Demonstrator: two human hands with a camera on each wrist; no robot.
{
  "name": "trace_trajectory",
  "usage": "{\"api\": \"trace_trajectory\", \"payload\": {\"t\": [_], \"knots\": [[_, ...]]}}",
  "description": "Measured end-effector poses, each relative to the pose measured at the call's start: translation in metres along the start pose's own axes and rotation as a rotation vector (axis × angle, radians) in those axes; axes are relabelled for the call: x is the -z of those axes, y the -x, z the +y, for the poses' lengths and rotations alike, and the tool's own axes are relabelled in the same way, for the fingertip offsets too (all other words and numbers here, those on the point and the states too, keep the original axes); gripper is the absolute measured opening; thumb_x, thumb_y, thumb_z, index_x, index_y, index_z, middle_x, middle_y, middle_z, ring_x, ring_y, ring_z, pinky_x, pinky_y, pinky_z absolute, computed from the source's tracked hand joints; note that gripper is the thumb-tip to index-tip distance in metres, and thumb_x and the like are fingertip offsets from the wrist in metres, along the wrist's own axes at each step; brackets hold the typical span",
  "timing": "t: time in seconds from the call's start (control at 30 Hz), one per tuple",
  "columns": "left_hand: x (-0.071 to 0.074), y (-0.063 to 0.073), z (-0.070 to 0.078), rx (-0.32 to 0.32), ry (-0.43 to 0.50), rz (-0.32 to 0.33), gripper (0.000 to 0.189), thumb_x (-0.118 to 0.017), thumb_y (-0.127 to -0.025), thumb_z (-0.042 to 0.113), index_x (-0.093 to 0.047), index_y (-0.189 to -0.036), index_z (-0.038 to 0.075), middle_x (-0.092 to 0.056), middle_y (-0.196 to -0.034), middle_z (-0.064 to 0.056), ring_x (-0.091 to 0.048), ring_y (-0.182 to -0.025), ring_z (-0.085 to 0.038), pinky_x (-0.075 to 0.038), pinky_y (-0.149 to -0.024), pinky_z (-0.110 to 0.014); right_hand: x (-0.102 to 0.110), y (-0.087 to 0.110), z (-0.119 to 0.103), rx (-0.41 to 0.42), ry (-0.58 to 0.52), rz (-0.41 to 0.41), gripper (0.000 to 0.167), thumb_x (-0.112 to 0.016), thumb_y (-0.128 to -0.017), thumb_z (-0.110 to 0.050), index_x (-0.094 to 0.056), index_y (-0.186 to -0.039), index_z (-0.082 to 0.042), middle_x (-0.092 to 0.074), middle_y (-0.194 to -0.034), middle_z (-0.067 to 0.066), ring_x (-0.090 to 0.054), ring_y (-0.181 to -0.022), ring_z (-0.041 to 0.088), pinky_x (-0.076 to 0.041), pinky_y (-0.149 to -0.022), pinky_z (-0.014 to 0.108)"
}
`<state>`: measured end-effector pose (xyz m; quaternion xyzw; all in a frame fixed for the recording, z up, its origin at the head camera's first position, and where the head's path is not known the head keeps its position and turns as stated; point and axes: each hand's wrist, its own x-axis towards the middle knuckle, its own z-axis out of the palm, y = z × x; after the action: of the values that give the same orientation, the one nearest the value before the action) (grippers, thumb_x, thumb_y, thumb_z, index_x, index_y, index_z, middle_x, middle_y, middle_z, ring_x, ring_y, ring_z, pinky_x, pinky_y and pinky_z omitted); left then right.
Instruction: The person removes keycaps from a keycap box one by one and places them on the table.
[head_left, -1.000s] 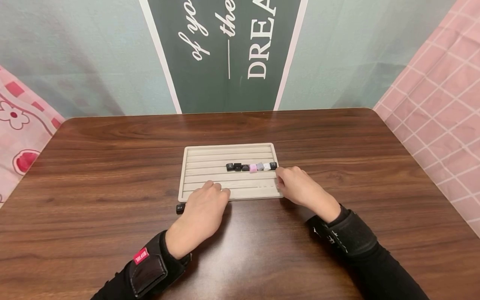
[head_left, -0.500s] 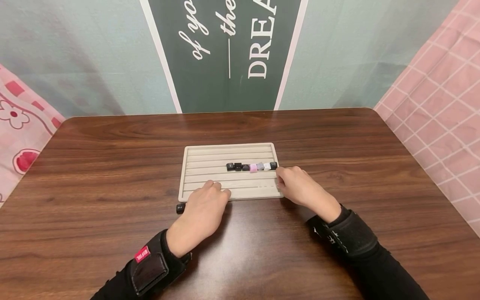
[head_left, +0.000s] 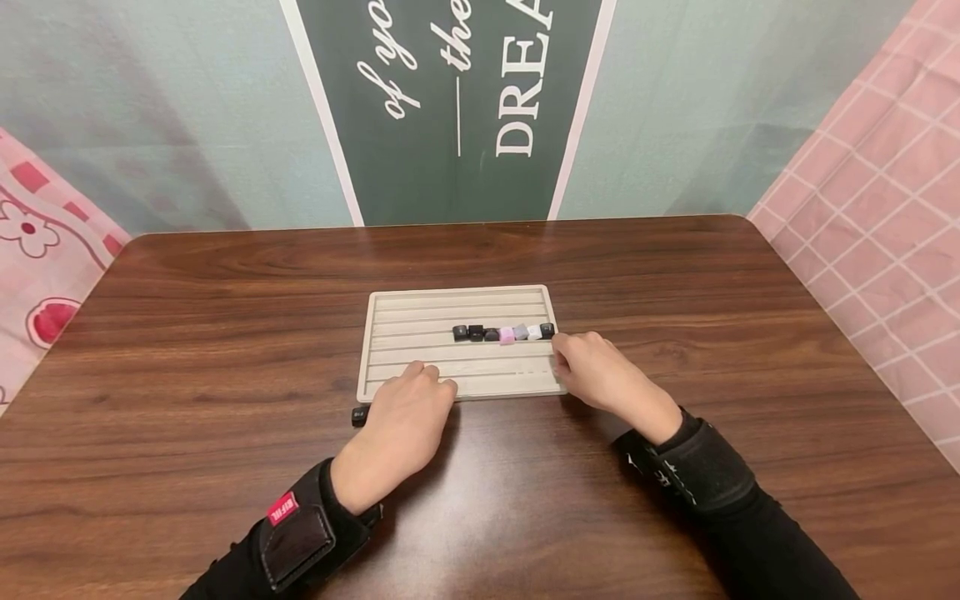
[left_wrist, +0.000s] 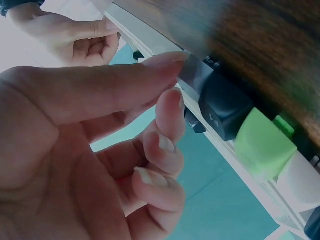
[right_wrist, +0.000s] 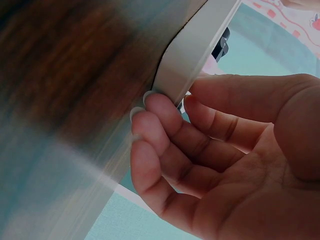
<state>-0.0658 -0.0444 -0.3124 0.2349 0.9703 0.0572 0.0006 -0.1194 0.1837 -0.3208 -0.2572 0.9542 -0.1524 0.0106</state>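
Note:
A pale ridged tray (head_left: 420,358) lies on the table. One of its grooves bears a row of keycaps, black, pink (head_left: 507,335), grey and white. At the tray's near edge is my left hand (head_left: 408,417), its thumb and index finger pinching a grey keycap (left_wrist: 196,77). Beside that one, in the left wrist view, a black keycap (left_wrist: 223,107), a green keycap (left_wrist: 262,145) and a white keycap (left_wrist: 302,177) line the tray's edge. My right hand (head_left: 603,375) grips the tray's near right corner between thumb and curled fingers.
The brown wooden table (head_left: 225,333) extends on all sides of the tray. A black keycap (head_left: 360,416) shows left of my left hand, which hides the others from the head view. Behind the table hangs a printed cloth (head_left: 637,108).
My left hand has shifted very slightly left, and the black keycap beside it shows a hair farther left. The right hand and the tray have stayed in place.

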Motion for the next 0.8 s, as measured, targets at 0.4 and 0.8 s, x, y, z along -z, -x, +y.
{"api": "trace_trajectory", "payload": {"t": [0.4,0.8], "knots": [[0.014,0.001,-0.007,0.001,0.006,-0.024,0.010,-0.069,-0.071,0.001,-0.062,-0.077,0.006,-0.054,-0.073,-0.008,-0.052,-0.074,-0.025,-0.046,-0.061,-0.037,-0.001,-0.001,0.002,-0.020,-0.002,-0.018,0.022,-0.056,-0.075,0.005,-0.042,-0.064,-0.008,-0.039,-0.057,-0.001,-0.040,-0.052,0.015,-0.033,-0.048,0.028],[0.019,0.000,-0.012,0.008,-0.005,-0.049,0.015,-0.062,-0.072,-0.006,-0.062,-0.078,0.007,-0.052,-0.071,-0.008,-0.051,-0.073,-0.026,-0.045,-0.060,-0.037,0.000,-0.001,0.000,-0.012,0.004,-0.005,0.022,-0.056,-0.075,0.005,-0.043,-0.065,-0.008,-0.039,-0.058,-0.001,-0.040,-0.053,0.015,-0.033,-0.048,0.029]]}}
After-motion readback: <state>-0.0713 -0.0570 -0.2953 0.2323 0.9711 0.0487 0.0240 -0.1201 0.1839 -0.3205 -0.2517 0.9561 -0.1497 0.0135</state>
